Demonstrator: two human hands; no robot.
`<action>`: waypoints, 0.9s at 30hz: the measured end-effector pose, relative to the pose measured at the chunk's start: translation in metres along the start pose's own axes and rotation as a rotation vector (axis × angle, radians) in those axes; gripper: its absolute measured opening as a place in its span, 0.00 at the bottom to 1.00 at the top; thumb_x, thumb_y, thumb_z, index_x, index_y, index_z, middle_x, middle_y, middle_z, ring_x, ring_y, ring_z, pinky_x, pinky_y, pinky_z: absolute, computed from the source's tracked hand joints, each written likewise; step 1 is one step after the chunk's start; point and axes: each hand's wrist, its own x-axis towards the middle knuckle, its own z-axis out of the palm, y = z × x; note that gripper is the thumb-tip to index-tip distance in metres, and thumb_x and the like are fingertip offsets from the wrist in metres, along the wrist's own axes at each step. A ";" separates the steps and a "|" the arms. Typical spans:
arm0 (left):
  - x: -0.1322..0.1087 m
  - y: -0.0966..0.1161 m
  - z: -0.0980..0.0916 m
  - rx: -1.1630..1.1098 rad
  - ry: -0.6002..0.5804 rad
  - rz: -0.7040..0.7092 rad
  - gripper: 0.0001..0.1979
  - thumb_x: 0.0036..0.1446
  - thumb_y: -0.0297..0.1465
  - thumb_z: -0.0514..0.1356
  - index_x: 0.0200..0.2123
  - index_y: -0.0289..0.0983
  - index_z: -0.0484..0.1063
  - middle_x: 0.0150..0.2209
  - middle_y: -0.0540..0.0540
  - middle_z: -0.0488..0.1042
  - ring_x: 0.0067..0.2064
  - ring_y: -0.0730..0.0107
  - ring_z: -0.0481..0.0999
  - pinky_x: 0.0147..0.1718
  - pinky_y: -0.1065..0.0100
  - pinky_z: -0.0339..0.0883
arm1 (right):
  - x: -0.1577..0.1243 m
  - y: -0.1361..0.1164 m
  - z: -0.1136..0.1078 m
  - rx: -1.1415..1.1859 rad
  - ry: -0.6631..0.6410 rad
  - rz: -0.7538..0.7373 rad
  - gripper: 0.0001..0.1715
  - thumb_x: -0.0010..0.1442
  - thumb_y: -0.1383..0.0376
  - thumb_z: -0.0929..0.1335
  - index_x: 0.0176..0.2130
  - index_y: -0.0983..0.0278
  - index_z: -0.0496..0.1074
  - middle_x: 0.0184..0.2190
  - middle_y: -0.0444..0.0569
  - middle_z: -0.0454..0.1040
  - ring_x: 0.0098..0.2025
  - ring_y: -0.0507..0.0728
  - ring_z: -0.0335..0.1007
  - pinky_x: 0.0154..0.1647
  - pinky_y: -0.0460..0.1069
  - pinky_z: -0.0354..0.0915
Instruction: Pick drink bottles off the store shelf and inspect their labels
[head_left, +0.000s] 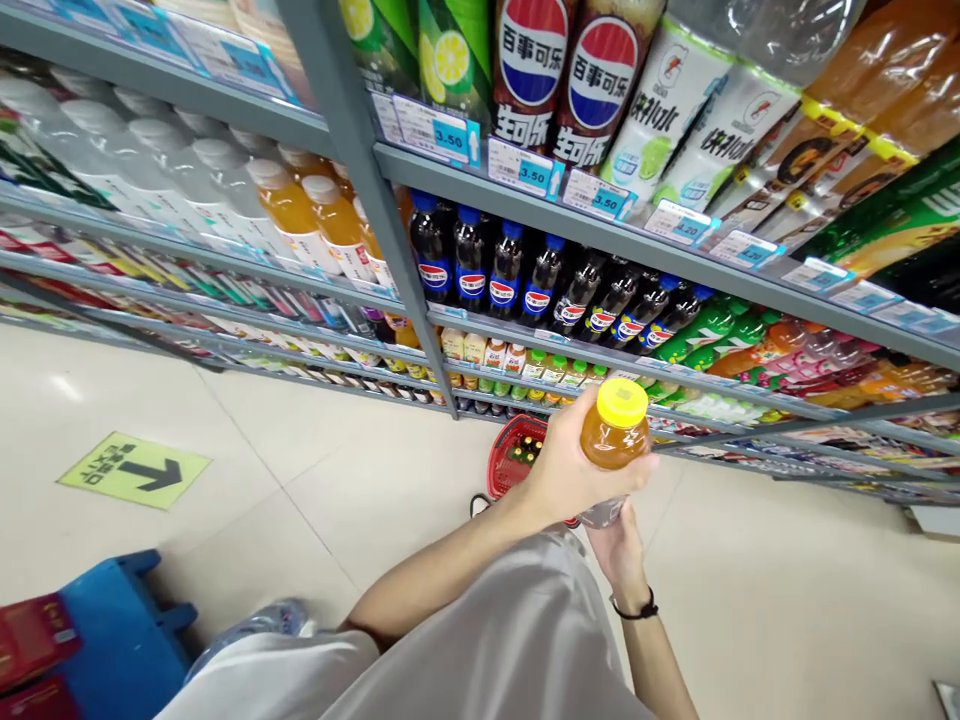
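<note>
My left hand (571, 462) is wrapped around a drink bottle (615, 440) with a yellow cap and amber liquid, gripping it below the neck. The cap faces up towards me. My right hand (621, 548), with a black band on the wrist, grips the lower end of the same bottle from below. Most of its fingers are hidden behind the bottle. Under my hands, on the floor by the shelf, stands a red shopping basket (504, 458) with several dark-capped bottles inside.
Shelves ahead hold rows of bottled drinks, including dark cola bottles (504, 275) and large bottles above. Price tags line a shelf edge (525, 172). A yellow floor sign (135, 470) with an arrow lies at left. A blue plastic platform (124, 640) carries red boxes (34, 640) at lower left.
</note>
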 end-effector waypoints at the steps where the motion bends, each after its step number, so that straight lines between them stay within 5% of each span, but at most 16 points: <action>1: 0.000 -0.002 0.002 0.046 0.005 -0.004 0.25 0.48 0.30 0.75 0.48 0.33 0.70 0.42 0.43 0.78 0.40 0.67 0.76 0.43 0.67 0.73 | -0.001 -0.001 -0.001 0.004 0.004 0.017 0.31 0.59 0.40 0.77 0.54 0.53 0.82 0.55 0.50 0.83 0.55 0.63 0.79 0.60 0.59 0.72; 5: 0.001 -0.008 0.014 0.180 -0.002 0.042 0.27 0.47 0.34 0.76 0.47 0.34 0.70 0.40 0.44 0.78 0.39 0.66 0.76 0.42 0.65 0.71 | -0.003 -0.008 -0.004 0.029 -0.072 0.098 0.33 0.58 0.37 0.76 0.50 0.57 0.84 0.41 0.52 0.85 0.33 0.62 0.80 0.37 0.58 0.78; 10: 0.006 -0.014 0.036 0.342 -0.005 0.182 0.28 0.47 0.40 0.77 0.47 0.35 0.70 0.42 0.45 0.75 0.42 0.65 0.74 0.44 0.65 0.69 | 0.003 -0.020 -0.008 0.082 -0.119 0.222 0.41 0.53 0.30 0.74 0.43 0.61 0.84 0.25 0.50 0.79 0.17 0.55 0.64 0.12 0.48 0.61; 18: 0.026 -0.043 0.100 0.326 -0.033 0.232 0.29 0.50 0.37 0.76 0.51 0.36 0.68 0.45 0.44 0.75 0.46 0.63 0.76 0.51 0.63 0.70 | 0.008 -0.055 -0.057 0.143 -0.157 0.352 0.46 0.52 0.26 0.71 0.36 0.66 0.83 0.23 0.53 0.77 0.16 0.51 0.59 0.11 0.44 0.51; 24: 0.038 -0.072 0.169 0.352 -0.066 0.229 0.31 0.50 0.34 0.74 0.53 0.36 0.65 0.44 0.46 0.75 0.42 0.68 0.75 0.46 0.66 0.71 | 0.007 -0.083 -0.121 0.247 -0.404 0.457 0.45 0.51 0.26 0.72 0.34 0.66 0.82 0.23 0.52 0.78 0.14 0.47 0.51 0.09 0.41 0.37; 27: 0.040 -0.088 0.202 0.314 -0.040 0.191 0.31 0.50 0.35 0.74 0.53 0.37 0.64 0.41 0.48 0.76 0.39 0.70 0.75 0.43 0.67 0.71 | 0.008 -0.099 -0.150 0.305 -0.444 0.463 0.39 0.53 0.31 0.74 0.35 0.65 0.81 0.22 0.51 0.77 0.14 0.47 0.55 0.09 0.40 0.40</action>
